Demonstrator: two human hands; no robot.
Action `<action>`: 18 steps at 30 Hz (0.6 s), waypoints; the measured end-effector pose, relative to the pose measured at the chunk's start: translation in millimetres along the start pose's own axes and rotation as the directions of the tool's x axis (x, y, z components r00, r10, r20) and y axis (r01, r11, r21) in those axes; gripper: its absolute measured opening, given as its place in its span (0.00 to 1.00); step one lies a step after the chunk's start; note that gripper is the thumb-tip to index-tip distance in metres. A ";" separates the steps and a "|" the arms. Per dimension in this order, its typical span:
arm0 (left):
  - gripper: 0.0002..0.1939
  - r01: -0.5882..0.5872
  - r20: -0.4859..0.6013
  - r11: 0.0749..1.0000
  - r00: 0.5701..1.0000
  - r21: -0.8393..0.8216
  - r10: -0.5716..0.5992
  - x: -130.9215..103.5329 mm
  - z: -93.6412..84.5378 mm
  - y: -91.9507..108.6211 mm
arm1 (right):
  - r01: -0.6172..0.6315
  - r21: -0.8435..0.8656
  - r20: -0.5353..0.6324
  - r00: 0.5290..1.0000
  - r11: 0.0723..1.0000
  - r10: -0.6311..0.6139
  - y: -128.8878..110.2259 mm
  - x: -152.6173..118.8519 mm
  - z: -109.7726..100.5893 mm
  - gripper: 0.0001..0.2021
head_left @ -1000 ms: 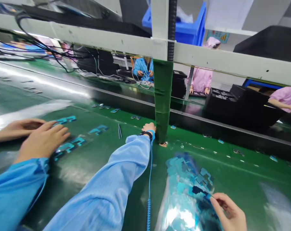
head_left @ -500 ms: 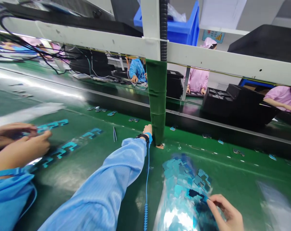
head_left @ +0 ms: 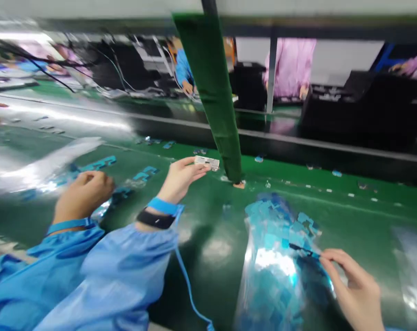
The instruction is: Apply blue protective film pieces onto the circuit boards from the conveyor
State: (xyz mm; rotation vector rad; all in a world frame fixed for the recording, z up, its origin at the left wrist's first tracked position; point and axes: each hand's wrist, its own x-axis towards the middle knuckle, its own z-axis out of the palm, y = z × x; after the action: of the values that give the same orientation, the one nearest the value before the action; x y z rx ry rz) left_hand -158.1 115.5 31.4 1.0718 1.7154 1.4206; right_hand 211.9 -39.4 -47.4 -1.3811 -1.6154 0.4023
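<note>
My left hand (head_left: pixel 180 178) is closed in a pinch on a small, flat, silvery circuit board or plate (head_left: pixel 207 161), held above the bench left of the green-wrapped post. A blue strap with a coiled cord and a black band circle that wrist. At the lower right, my right hand (head_left: pixel 356 282) pinches the blue end of a thin, dark cut-out film piece (head_left: pixel 302 249). Beneath it lies a clear plastic bag (head_left: pixel 244 280) with many blue cut film pieces (head_left: pixel 268 230) on or in it; glare and blur hide which.
A co-worker's hand (head_left: pixel 84 193) in a blue sleeve is just left of my forearm, near blue film pieces (head_left: pixel 145 173). The green-wrapped post (head_left: pixel 217 105) rises from the bench. Small boards (head_left: pixel 259 159) line the green conveyor belt. People in pink (head_left: pixel 294 66) work beyond.
My left hand has come back left from beside the post, now showing the small flat part. My right hand keeps its pinch. The co-worker's hand has shifted right, and the view has tilted down.
</note>
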 end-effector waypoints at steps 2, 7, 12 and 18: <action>0.06 0.071 0.077 0.996 0.995 -0.057 -0.067 -40.6 -9.5 -1.6 | -0.102 0.038 -0.004 0.995 0.994 0.102 -9.6 -1.2 -3.9 0.03; 0.09 0.275 0.336 0.949 0.918 -0.152 -0.212 -126.9 25.8 -7.7 | -0.365 0.185 0.029 0.930 0.913 0.366 -28.4 7.9 -10.5 0.03; 0.16 0.455 0.647 0.876 0.719 -0.162 -0.254 -160.5 75.7 -29.9 | -0.500 0.369 0.090 0.858 0.783 0.506 -28.7 16.1 -6.0 0.07; 0.16 0.444 0.630 0.874 0.741 -0.197 -0.234 -168.3 76.4 -48.6 | -0.572 0.378 0.249 0.820 0.728 0.515 -37.0 21.8 3.7 0.06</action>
State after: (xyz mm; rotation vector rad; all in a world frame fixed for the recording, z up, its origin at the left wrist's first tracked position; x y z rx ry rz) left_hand -24.4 -4.7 -33.5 0.8249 1.0879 0.9494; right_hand 188.9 -30.1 -12.2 -1.4698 -1.0749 1.1585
